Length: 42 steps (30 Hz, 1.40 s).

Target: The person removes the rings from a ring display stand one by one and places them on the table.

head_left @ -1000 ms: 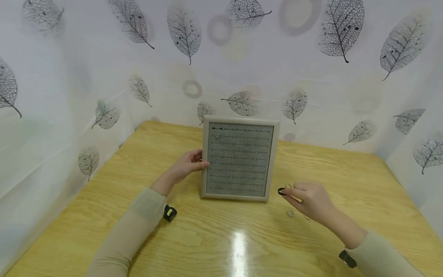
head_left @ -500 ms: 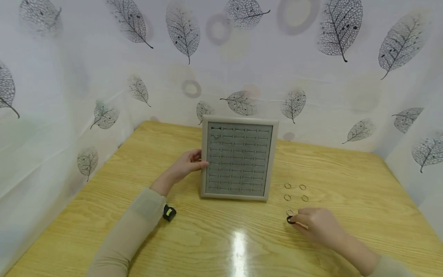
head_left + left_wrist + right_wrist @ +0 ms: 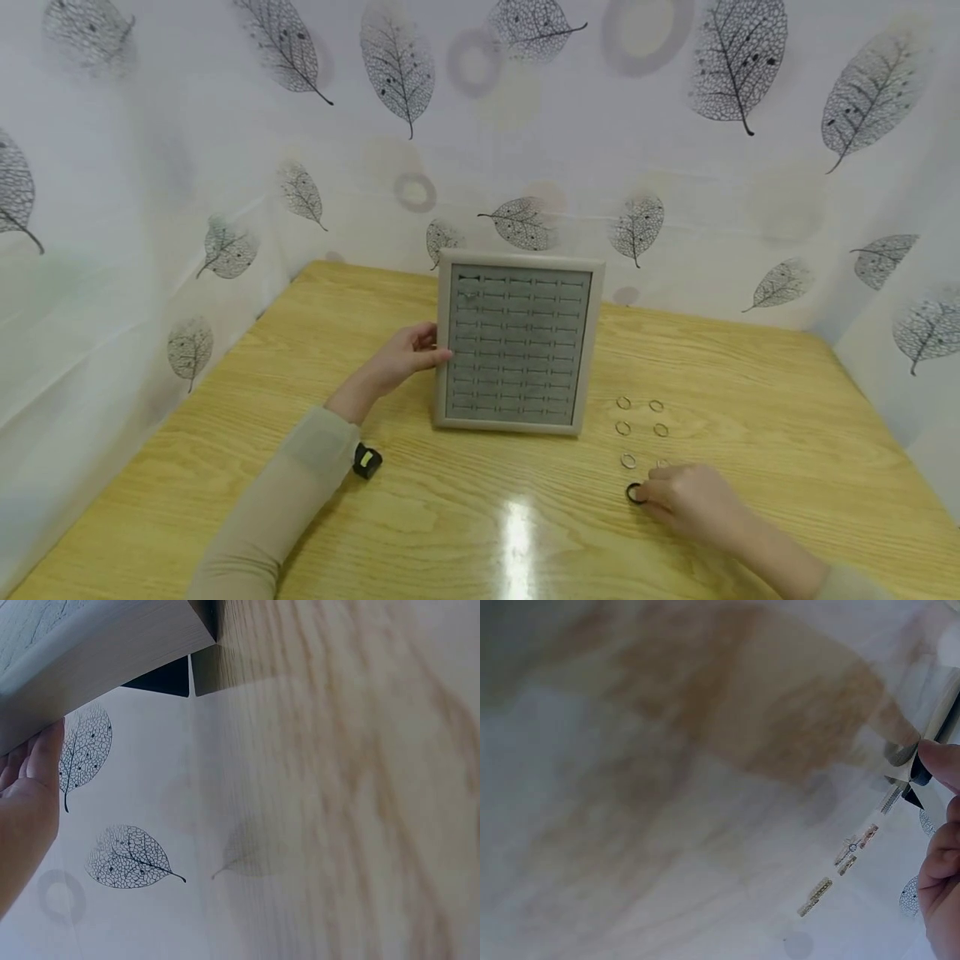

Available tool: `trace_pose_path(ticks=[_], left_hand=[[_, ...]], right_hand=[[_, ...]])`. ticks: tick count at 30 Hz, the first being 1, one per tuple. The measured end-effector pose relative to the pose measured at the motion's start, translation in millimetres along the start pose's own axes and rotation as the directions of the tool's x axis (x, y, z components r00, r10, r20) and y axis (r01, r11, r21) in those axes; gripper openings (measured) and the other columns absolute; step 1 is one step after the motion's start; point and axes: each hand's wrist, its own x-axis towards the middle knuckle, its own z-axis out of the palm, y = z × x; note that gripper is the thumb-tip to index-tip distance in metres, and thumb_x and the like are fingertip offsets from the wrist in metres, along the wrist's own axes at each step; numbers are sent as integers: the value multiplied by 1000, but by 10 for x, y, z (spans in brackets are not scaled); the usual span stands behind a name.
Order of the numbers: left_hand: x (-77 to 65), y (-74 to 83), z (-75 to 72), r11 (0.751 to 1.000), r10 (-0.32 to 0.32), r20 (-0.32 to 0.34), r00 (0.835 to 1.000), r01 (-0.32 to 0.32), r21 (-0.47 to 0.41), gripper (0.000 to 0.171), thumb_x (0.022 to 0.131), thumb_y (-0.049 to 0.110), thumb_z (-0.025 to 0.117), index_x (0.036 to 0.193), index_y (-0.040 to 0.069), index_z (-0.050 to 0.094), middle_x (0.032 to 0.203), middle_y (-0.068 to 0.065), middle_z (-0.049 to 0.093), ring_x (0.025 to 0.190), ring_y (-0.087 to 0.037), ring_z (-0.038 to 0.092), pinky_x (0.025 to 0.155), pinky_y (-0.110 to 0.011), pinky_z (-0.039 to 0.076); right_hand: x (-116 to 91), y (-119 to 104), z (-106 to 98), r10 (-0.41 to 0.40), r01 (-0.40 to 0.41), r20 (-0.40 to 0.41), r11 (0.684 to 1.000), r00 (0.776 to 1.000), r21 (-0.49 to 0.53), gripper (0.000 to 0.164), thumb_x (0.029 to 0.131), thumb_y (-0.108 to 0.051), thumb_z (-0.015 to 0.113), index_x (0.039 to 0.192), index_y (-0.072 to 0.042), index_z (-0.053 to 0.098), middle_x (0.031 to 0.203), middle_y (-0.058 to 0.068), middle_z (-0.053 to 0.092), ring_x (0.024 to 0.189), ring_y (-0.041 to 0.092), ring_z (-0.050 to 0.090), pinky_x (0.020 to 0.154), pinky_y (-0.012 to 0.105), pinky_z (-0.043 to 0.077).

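A framed grey ring display board point(image 3: 517, 350) with rows of slots stands upright on the table. My left hand point(image 3: 405, 358) grips its left edge, thumb at the front and the other fingers partly hidden behind. In the left wrist view, the left hand point(image 3: 30, 780) touches the side of the frame point(image 3: 105, 667). My right hand point(image 3: 697, 504) pinches a black ring point(image 3: 629, 495) at the table's right side. The right wrist view shows the black ring point(image 3: 919, 772) at the fingertips. Silver rings point(image 3: 623, 422) stand just beyond, in two columns.
The wooden table point(image 3: 420, 508) meets a leaf-patterned cloth point(image 3: 562, 150) at the back and sides. One small shiny thing point(image 3: 469, 295), perhaps a ring, sits in the board's upper left slots. Black bands with devices are on the wrists, the left one point(image 3: 367, 461) showing.
My right hand has carried the black ring from near the board's lower right corner toward me, down to the near end of the silver rings. The left hand stays put on the board.
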Motion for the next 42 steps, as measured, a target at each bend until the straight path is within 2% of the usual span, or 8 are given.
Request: trace_pose_path(ticks=[8,16,20,26,29,33,35,42], left_hand=[[-2,0,10,999,-5,0,1000,5,-38,57,85,17,60,131,-5,34,119,-19,49,106,-27,49,87,-33,43],[2,2,8,999,-7,1,1000,8,-35,57,84,20,61,130,-4,36,118,-18,50,106,-26,49,87,-33,43],[7,-5,4,999,-3,6,1000,3,-36,58,83,22,62,130,-3,36,118,-17,50,106,-26,50,87,-33,43],[9,-13,-4,999,7,12,1000,-6,-39,60,83,24,63,129,-3,37,117,-18,50,105,-26,50,87,-34,43],[5,-9,-5,999,8,14,1000,-7,-40,58,83,23,62,129,-3,37,118,-18,50,105,-26,50,87,-34,43],[-3,5,0,999,13,16,1000,-12,-31,55,85,19,61,129,-4,37,117,-18,51,105,-25,50,87,-34,44],[-6,12,0,999,17,17,1000,-17,-28,54,85,18,60,129,-4,37,117,-18,50,105,-25,50,87,-34,44],[-7,9,4,999,22,15,1000,-21,-36,54,85,19,61,128,-4,38,117,-18,51,104,-24,51,86,-34,44]], right_hand=[[-33,-21,-13,81,-85,88,995,993,48,14,62,-10,76,72,-18,69,62,-18,47,50,-10,33,40,8,27],[-59,-26,-24,99,-107,118,993,988,59,14,63,-9,75,70,-18,68,62,-18,49,52,-9,38,42,9,32],[-54,-19,-18,81,-87,101,994,992,62,15,62,-9,76,70,-19,67,63,-18,49,52,-9,39,42,9,33],[67,11,-109,51,-51,1,996,999,71,19,59,-9,78,73,-17,67,63,-16,50,49,-12,33,40,4,26],[188,52,-198,45,-41,-81,998,996,42,9,72,-21,72,76,-14,68,62,-14,50,47,-12,30,39,4,24],[360,104,-296,37,-40,-197,999,980,-12,35,89,-39,48,80,-12,68,61,-11,52,45,-9,33,37,6,25],[438,119,-328,41,-48,-239,999,970,-25,42,90,-43,42,81,-11,69,60,-11,50,45,-8,34,37,7,25],[685,163,-331,62,-77,-330,997,942,-31,44,90,-44,43,82,-9,69,56,-15,36,46,-5,27,37,10,20]])
